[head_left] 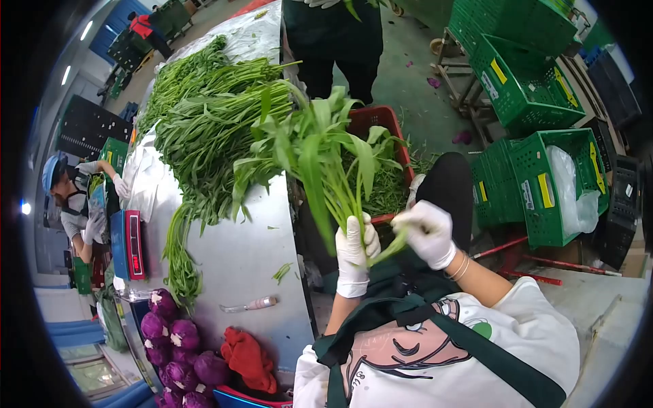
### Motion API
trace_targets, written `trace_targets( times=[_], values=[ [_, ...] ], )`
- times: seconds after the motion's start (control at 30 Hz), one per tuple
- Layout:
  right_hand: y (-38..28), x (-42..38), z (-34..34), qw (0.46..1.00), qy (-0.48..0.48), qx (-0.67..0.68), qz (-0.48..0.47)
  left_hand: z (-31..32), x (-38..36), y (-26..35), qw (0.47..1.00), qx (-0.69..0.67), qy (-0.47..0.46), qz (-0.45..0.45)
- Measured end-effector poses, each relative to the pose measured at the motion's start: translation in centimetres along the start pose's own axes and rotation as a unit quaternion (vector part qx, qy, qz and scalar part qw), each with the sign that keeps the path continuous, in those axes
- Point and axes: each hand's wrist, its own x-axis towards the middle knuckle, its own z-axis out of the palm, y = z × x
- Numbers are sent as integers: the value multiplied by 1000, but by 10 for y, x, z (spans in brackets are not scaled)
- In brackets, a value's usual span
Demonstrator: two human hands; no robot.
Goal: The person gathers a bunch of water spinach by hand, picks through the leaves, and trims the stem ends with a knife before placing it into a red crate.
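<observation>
My left hand (356, 253), in a white glove, is wrapped round the stems of a bunch of leafy greens (333, 163) that looks like water spinach. The leaves fan out upward and droop over the fingers. My right hand (430, 234), also gloved and slightly blurred, pinches a pale green leaf or stalk (390, 249) low on the bunch. Behind it stands a red crate (378, 118) holding loose green trimmings. A large heap of the same greens (211, 126) lies on the metal table (238, 255) to the left.
A knife (252, 304), a red cloth (249, 358), purple cabbages (178, 340) and a blue-and-red scale (129, 245) are on or beside the table. Green crates (537, 204) stack up at right. One co-worker (75, 197) stands across the table, another (333, 41) ahead.
</observation>
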Motion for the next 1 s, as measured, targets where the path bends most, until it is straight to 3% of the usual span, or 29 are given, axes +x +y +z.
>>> trace_targets(
  times=[0.03, 0.1, 0.13, 0.17, 0.23, 0.3, 0.33, 0.37, 0.43, 0.53, 0.63, 0.77, 0.8, 0.87, 0.9, 0.93, 0.97, 1.0],
  values=[
    [9, -1, 0, 993, 82, 62, 65, 0, -3, 5, 1000, -23, -17, -2],
    [31, 18, -22, 978, 54, -10, 202, -10, -2, 6, 995, -40, -84, -18],
    [37, 27, -35, 950, -77, -280, 117, -11, -2, 8, 992, -62, -111, -26],
    [50, 22, -37, 872, -87, -475, 85, -12, -3, 6, 987, -82, -136, -36],
    [46, 19, -34, 898, -53, -434, 51, -13, -2, 3, 973, -121, -188, -54],
    [26, 28, -28, 966, -150, -163, 132, -7, -2, 1, 968, -118, -215, -56],
    [3, 38, -28, 935, -265, 7, 237, -6, -3, -1, 966, -116, -224, -63],
    [7, 34, -19, 900, -314, 173, 249, -4, -4, -4, 963, -115, -235, -69],
    [14, 33, -2, 868, -334, 248, 271, -3, -8, -13, 957, -168, -209, -112],
    [14, 37, 11, 825, -355, 384, 214, -4, -12, -19, 947, -182, -211, -161],
    [12, 40, 14, 790, -402, 402, 230, -12, -8, -30, 918, -170, -314, -173],
    [-3, 45, 6, 808, -432, 301, 262, -12, -4, -28, 923, -111, -304, -208],
    [-5, 43, 4, 812, -412, 297, 288, -17, -1, -25, 926, -68, -312, -200],
    [-5, 38, 0, 830, -371, 241, 340, -34, -2, -30, 967, 101, -212, -101],
    [-2, 37, -4, 837, -371, 211, 342, -39, 4, -14, 931, 230, -233, -162],
    [-1, 37, -9, 832, -363, 265, 325, -38, 10, 4, 869, 353, -270, -217],
    [-1, 36, -14, 824, -353, 319, 307, -27, 11, 14, 856, 383, -273, -217],
    [-6, 35, -20, 822, -334, 312, 340, -24, 10, 23, 863, 412, -249, -151]
  ],
)
